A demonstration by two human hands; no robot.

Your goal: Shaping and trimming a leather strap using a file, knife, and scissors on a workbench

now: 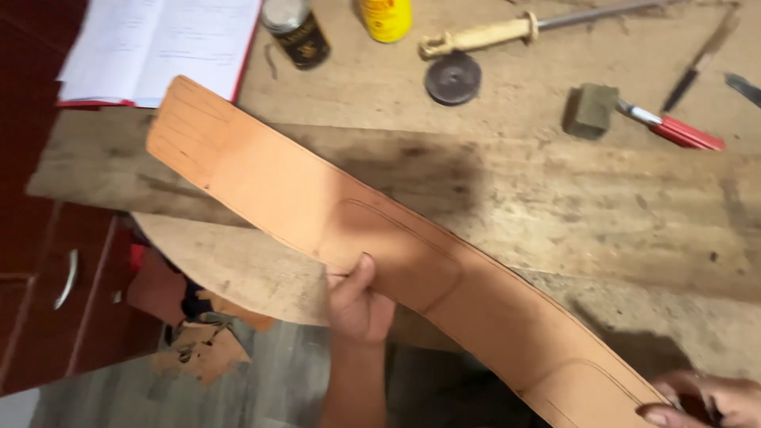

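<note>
Tan leather, cut as one long strap (349, 214) with stitch lines marked along its edges, stretches slantwise between the person's two hands above a worn wooden workbench (602, 206). The left hand (358, 297) grips the strap near its middle from below, thumb pressed on the upper face and fingers hidden behind it. The right hand (705, 400) pinches the lower end of the strap at the bottom corner of the view; only part of that hand shows, with its fingertips closed on the leather.

Beyond the left hand, at the far end of the strap, lies an open book (158, 47) with a red cover. Farther off, past the middle of the strap, stand a dark tin (295, 32) and a yellow container (386, 17), with a round dark disc (453, 78) near them. A tool with a pale wooden handle (483, 36) lies beside the disc. Well beyond the right hand sit a small greenish block (590, 111) and a red-handled tool (682, 131), just beside each other. Below the left hand, leather scraps (202, 341) lie on the floor, next to a dark red cabinet (47, 269) with a metal handle.
</note>
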